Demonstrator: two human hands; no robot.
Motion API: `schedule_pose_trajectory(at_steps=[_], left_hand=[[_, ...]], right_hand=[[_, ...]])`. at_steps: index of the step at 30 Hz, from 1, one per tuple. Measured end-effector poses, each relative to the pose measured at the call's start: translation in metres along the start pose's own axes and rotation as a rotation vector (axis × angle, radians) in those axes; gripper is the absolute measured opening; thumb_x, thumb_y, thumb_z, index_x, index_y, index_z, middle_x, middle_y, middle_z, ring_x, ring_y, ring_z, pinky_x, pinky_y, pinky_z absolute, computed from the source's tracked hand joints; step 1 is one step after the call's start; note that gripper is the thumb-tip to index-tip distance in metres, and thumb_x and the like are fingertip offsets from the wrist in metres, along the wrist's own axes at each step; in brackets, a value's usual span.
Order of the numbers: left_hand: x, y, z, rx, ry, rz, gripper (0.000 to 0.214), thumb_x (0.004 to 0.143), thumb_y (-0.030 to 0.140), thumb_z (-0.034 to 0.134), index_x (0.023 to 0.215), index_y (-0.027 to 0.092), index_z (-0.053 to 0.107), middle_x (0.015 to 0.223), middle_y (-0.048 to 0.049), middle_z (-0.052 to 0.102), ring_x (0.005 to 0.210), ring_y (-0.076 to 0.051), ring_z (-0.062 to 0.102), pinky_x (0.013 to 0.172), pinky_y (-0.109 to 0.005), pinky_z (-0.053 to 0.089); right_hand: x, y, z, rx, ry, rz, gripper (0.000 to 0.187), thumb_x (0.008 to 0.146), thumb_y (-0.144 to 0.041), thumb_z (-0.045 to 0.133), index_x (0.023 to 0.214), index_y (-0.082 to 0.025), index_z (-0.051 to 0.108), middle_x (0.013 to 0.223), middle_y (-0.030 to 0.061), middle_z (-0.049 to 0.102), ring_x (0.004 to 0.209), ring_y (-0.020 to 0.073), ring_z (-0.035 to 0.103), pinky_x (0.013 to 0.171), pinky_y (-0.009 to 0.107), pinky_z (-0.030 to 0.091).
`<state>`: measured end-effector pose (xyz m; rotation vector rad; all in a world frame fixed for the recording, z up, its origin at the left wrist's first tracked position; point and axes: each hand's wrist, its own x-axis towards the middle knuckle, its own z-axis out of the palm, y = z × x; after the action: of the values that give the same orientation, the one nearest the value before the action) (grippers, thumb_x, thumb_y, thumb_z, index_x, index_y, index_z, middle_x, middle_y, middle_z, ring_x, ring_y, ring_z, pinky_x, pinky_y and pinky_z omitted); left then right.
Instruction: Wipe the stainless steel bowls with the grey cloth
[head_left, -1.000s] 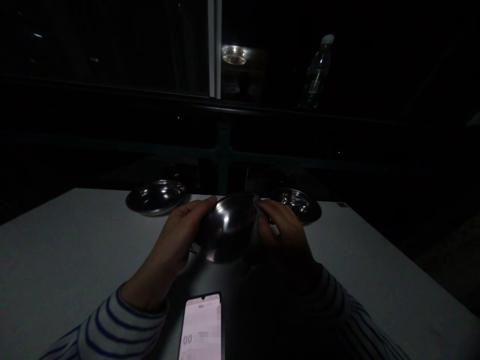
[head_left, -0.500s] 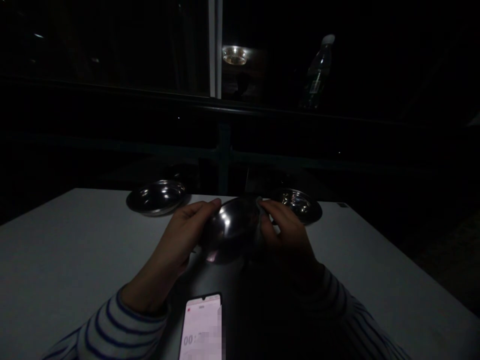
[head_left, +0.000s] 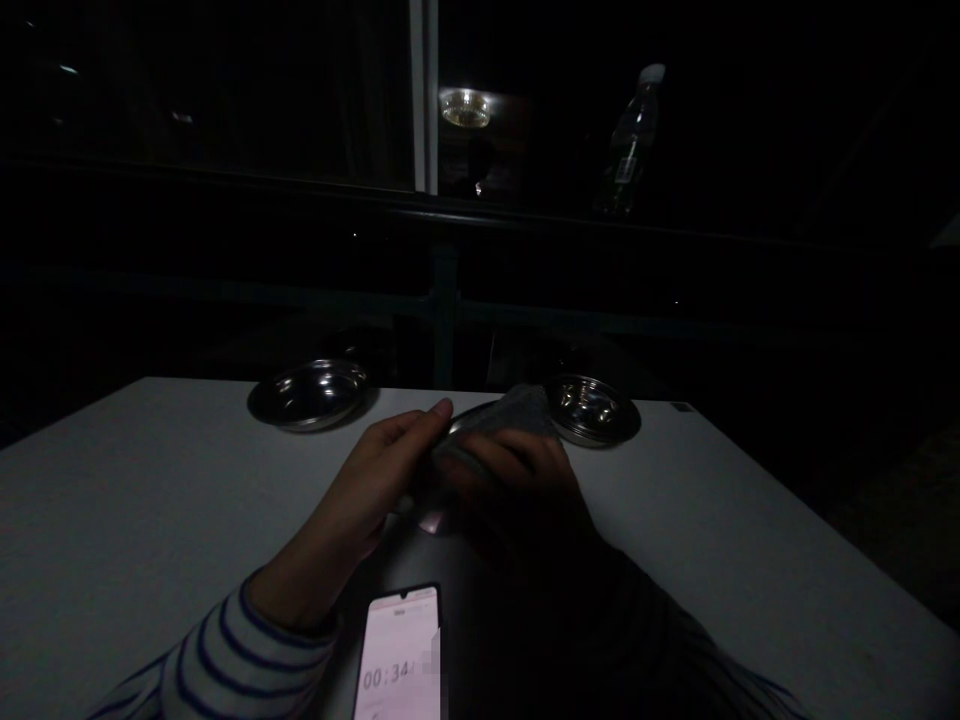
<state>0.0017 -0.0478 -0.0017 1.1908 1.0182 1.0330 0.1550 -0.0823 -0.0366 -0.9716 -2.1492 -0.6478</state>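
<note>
So the stainless steel bowl (head_left: 436, 518) is tipped up just beyond the phone (head_left: 397, 650), bottom facing the wearer as far as I can tell, though it's mostly covered. Left hand (head_left: 379, 470) has it clamped at the edge, thumb along the rim, other fingers tucked behind where I can't really see them. I'd guess that's to keep it steady against the push from the other side. Right hand (head_left: 525, 485) has its fingers curled over a grey cloth (head_left: 517, 408), pressing it onto the bowl, probably bunched like that so the fabric stays under the fingertips.

Phone's face up on the white table (head_left: 187, 480) with a timer showing, likely so it's readable at a glance. Beyond it to the left there's a shallow metal bowl (head_left: 307, 395); beyond it to the right, more metal bowlware (head_left: 592, 412), maybe nested, too dark to say. Both sit well out of elbow range.
</note>
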Motion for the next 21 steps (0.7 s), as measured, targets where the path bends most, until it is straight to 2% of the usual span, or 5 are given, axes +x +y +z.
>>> schedule_pose_trajectory(at_steps=[5,9,16,19,21], left_hand=[[0.001,0.003,-0.005,-0.011,-0.021,0.0,0.03,0.068,0.045,0.065,0.068,0.015,0.062,0.058,0.0006,0.06,0.052,-0.01,0.053,0.048,-0.02,0.038],[0.001,0.004,-0.006,-0.156,-0.184,-0.022,0.023,0.073,0.039,0.063,0.072,0.016,0.066,0.062,-0.0001,0.063,0.056,-0.01,0.056,0.053,-0.02,0.042],[-0.001,0.005,-0.005,-0.187,-0.357,-0.057,0.019,0.078,0.03,0.059,0.087,0.017,0.069,0.074,-0.0035,0.067,0.064,-0.011,0.059,0.06,-0.021,0.045],[0.0,0.004,-0.005,-0.124,-0.322,-0.043,0.019,0.076,0.03,0.06,0.086,0.017,0.069,0.074,-0.0031,0.067,0.063,-0.012,0.058,0.059,-0.021,0.044],[0.0,0.003,-0.004,-0.09,-0.239,-0.021,0.017,0.074,0.031,0.061,0.08,0.017,0.068,0.068,-0.0011,0.066,0.059,-0.011,0.056,0.055,-0.02,0.042]], right_hand=[[0.002,0.032,-0.004,0.103,0.138,0.308,0.028,0.084,-0.02,0.045,0.107,-0.015,0.06,0.108,0.0092,0.062,0.098,0.0207,0.054,0.086,0.038,0.044],[0.004,0.046,-0.01,0.246,0.165,0.421,0.026,0.083,-0.018,0.046,0.103,-0.014,0.062,0.105,0.0093,0.064,0.099,0.0192,0.057,0.088,0.039,0.045],[0.005,0.044,-0.014,0.254,0.148,0.322,0.026,0.082,-0.016,0.048,0.105,-0.017,0.06,0.106,0.0075,0.064,0.1,0.0192,0.056,0.088,0.04,0.045],[0.005,0.03,-0.011,0.169,0.075,0.208,0.026,0.084,-0.022,0.047,0.105,-0.016,0.06,0.108,0.0079,0.062,0.1,0.0211,0.053,0.086,0.04,0.043],[0.004,0.018,-0.009,0.116,-0.006,0.104,0.03,0.084,-0.029,0.049,0.11,-0.017,0.058,0.113,0.0071,0.06,0.1,0.023,0.051,0.083,0.041,0.043]])
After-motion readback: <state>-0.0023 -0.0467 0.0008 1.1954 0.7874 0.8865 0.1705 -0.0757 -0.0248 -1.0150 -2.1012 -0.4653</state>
